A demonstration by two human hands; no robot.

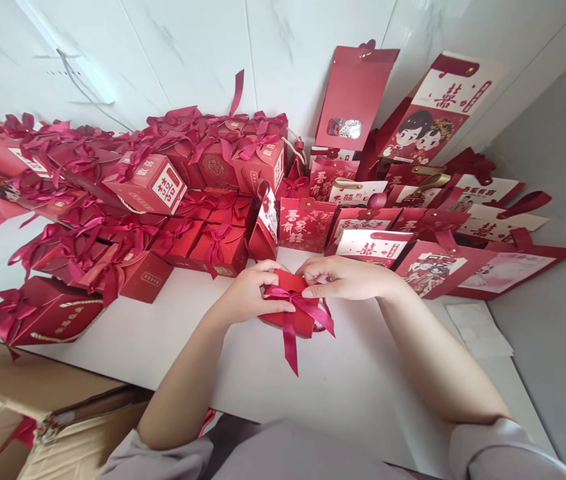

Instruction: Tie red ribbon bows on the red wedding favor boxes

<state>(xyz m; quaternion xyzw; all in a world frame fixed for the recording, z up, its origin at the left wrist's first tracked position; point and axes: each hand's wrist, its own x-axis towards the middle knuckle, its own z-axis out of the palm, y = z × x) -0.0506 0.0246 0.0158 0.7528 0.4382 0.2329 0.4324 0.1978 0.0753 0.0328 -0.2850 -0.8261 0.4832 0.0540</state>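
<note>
A small red gift box (283,323) rests on the white table in front of me. Across its top runs a magenta ribbon (289,340), knotted in the middle, its two tails hanging over the near side. My left hand (250,293) grips the box's left side, thumb along the ribbon and fingers over the top. From the right, my right hand (340,277) is closed at the knot, thumb on the ribbon and fingers curled; its fingertips are partly hidden. A twisted red cord handle (323,317) shows on the box's right side.
Many red gift boxes (220,250) with bows crowd the table's left and back. Red and white paper gift bags (307,223) stand at the back right. White papers (477,330) lie at right; an open cardboard carton (27,380) sits below the table's left edge.
</note>
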